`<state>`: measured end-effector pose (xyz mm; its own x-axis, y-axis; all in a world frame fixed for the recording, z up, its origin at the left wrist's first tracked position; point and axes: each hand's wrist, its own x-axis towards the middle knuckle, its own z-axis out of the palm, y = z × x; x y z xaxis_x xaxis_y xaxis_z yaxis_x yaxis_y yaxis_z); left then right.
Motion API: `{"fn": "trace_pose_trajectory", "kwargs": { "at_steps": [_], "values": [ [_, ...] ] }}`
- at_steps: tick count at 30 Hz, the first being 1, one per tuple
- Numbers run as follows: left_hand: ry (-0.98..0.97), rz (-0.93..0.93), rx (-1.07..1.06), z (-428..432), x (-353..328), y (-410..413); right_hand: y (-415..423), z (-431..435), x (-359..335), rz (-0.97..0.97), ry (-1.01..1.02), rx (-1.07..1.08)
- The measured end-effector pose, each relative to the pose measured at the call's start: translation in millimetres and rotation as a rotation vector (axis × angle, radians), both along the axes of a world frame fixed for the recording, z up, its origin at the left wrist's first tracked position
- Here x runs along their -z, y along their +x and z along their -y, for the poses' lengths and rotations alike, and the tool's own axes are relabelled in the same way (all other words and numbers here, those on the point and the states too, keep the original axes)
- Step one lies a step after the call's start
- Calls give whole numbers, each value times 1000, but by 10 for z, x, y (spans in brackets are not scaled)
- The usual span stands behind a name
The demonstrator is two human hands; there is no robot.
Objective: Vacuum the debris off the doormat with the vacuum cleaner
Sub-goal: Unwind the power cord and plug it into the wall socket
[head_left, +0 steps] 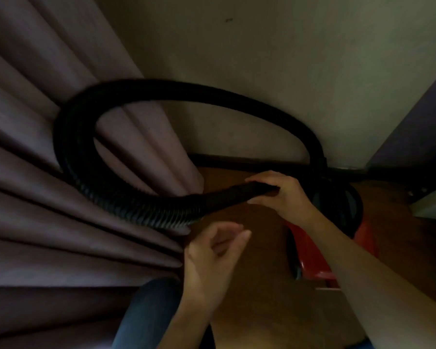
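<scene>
A black ribbed vacuum hose loops up from the red and black vacuum cleaner on the floor, curves left against the curtain and comes back to the middle. My right hand grips the hose's free end, fingers curled over it. My left hand hovers just below the hose, fingers loosely curled and holding nothing. No doormat or debris is in view.
A pleated mauve curtain fills the left side. A pale wall stands behind, with a dark skirting at its foot. The floor is brown wood. My knee in blue jeans shows at the bottom.
</scene>
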<state>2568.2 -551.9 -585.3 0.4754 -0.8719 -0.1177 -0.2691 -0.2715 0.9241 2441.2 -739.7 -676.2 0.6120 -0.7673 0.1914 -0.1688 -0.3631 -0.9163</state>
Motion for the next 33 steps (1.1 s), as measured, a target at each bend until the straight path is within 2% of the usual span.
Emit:
{"fn": "trace_pose_trajectory", "kwargs": {
  "at_steps": [3,6,9,11,14,16,18,21,23,28,30,33],
  "values": [
    [-77,-7,-72,337,-108,94,-28,91,-203,96,66,34],
    [-253,-59,151,736,-214,160,-110,166,-301,75,133,29],
    [-332,66,366,1035,-272,168,-154,183,-331,93,141,60],
    [-369,125,394,1200,-317,155,-184,241,-332,92,135,117],
    [-400,135,334,1448,-358,100,-458,399,-292,29,159,424],
    [-405,128,277,1589,-334,85,-762,449,-146,-100,166,727],
    [-389,110,244,1689,-275,67,-987,416,72,-261,199,876],
    [-359,73,209,1774,-165,24,-1077,275,336,-414,342,791],
    [-359,49,201,1828,-109,0,-1080,177,382,-450,354,740],
    [-385,18,226,2023,-81,-27,-1028,42,381,-170,622,682],
    [-381,37,247,2098,-64,7,-1036,40,448,-160,603,678],
    [-349,183,323,2197,-96,61,-1049,46,471,-156,553,695]
  ]
}}
